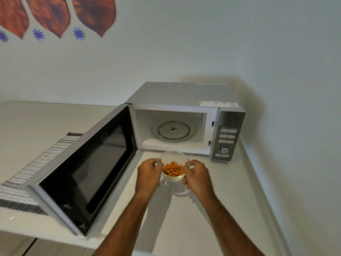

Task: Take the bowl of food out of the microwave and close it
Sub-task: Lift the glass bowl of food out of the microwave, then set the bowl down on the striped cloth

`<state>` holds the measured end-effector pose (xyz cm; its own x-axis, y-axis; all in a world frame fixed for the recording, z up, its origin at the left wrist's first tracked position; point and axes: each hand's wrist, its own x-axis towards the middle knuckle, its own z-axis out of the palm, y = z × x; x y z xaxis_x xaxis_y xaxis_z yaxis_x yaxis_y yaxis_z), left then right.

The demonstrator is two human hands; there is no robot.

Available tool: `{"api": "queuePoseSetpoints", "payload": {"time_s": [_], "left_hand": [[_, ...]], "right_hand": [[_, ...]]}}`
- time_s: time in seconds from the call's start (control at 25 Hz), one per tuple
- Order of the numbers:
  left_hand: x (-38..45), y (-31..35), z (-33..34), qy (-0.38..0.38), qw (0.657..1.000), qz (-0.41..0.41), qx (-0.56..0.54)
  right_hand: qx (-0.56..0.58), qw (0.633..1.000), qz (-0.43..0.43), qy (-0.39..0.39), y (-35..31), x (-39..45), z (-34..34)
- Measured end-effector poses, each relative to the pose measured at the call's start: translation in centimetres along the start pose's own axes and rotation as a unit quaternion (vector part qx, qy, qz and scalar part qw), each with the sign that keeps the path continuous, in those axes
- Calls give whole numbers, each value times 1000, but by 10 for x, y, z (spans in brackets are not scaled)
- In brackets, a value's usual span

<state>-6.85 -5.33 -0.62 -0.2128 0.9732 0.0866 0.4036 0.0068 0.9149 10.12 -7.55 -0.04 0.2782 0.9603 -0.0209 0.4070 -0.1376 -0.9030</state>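
Observation:
A clear glass bowl [173,157] with orange food pieces [173,169] in it is held just in front of the microwave [177,97], above the counter. My left hand [149,174] grips its left rim and my right hand [197,176] grips its right rim. The silver microwave stands against the wall with its door [86,169] swung wide open to the left. Its white cavity shows only the glass turntable [173,130].
The light counter [184,218] runs along the wall on the right. A striped cloth mat [33,169] lies on the counter behind the open door. The control panel [227,139] with buttons and a dial is on the microwave's right side.

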Motion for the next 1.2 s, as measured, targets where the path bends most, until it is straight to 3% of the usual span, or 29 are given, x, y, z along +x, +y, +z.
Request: {"api": "queuePoseSetpoints", "payload": {"time_s": [0.68, 0.96, 1.2], "left_hand": [[-153, -60, -160, 11, 1000, 18, 11], [-169, -112, -255, 10, 999, -30, -8], [-148, -151, -345, 2, 999, -32, -1]], "right_hand": [[-31, 988, -67, -136, -27, -174, 37], [-70, 969, -80, -221, -49, -216, 118], [13, 960, -54, -275, -72, -243, 209]]}}
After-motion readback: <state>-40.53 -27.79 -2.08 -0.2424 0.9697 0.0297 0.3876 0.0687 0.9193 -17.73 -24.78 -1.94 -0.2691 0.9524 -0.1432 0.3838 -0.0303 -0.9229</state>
